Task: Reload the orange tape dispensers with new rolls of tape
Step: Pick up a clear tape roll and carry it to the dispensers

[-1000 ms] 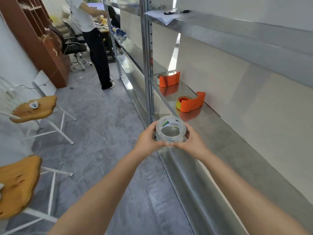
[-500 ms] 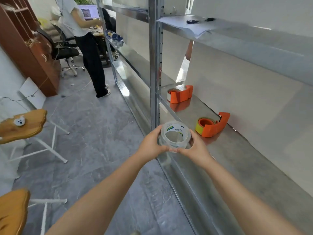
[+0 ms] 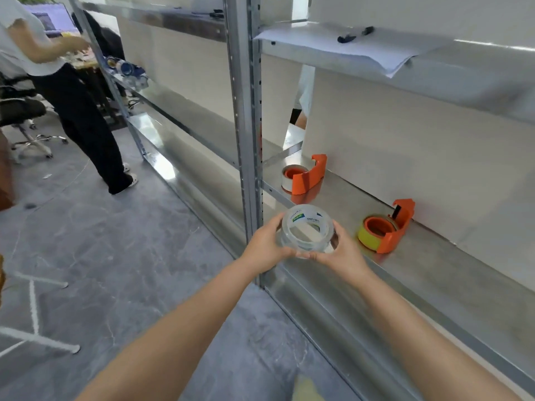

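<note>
I hold a clear roll of tape point(image 3: 307, 230) with both hands in front of the metal shelf point(image 3: 434, 264). My left hand point(image 3: 265, 244) grips its left side and my right hand point(image 3: 343, 251) its right side. Two orange tape dispensers stand on the shelf. The nearer dispenser point(image 3: 386, 227) carries a yellow roll and sits just right of my right hand. The farther dispenser point(image 3: 305, 176) carries a whitish roll, beyond the roll I hold.
A steel upright point(image 3: 246, 134) rises just behind my hands. The upper shelf holds paper sheets point(image 3: 356, 49) and a pen point(image 3: 354, 34). A person point(image 3: 66, 91) stands at far left near an office chair point(image 3: 20, 117). White stool legs point(image 3: 34, 314) cross the grey floor at left.
My view has moved closer to the shelf and turned right, so the dispensers appear nearer. Both hands still hold the clear roll the same way.
</note>
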The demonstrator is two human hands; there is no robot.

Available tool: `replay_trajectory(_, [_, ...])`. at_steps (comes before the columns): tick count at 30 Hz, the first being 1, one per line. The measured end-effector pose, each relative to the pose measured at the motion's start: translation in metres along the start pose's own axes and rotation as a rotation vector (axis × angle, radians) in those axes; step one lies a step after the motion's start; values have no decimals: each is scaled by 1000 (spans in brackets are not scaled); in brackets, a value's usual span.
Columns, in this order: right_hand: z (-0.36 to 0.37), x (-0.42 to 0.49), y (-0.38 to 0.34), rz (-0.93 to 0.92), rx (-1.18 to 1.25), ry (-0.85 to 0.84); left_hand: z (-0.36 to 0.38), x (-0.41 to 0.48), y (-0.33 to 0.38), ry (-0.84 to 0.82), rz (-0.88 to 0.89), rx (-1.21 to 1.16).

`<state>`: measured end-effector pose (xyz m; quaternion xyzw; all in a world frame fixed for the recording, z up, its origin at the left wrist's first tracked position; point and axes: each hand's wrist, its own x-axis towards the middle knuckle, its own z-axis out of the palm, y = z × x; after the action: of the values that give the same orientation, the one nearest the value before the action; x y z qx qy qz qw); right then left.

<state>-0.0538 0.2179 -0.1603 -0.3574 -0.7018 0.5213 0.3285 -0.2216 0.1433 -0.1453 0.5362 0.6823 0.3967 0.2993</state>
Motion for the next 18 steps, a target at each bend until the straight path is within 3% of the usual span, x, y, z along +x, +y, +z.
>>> replay_trajectory(18, [-11,102,29,125,-132,411,7,165,-25,-296,103,-17])
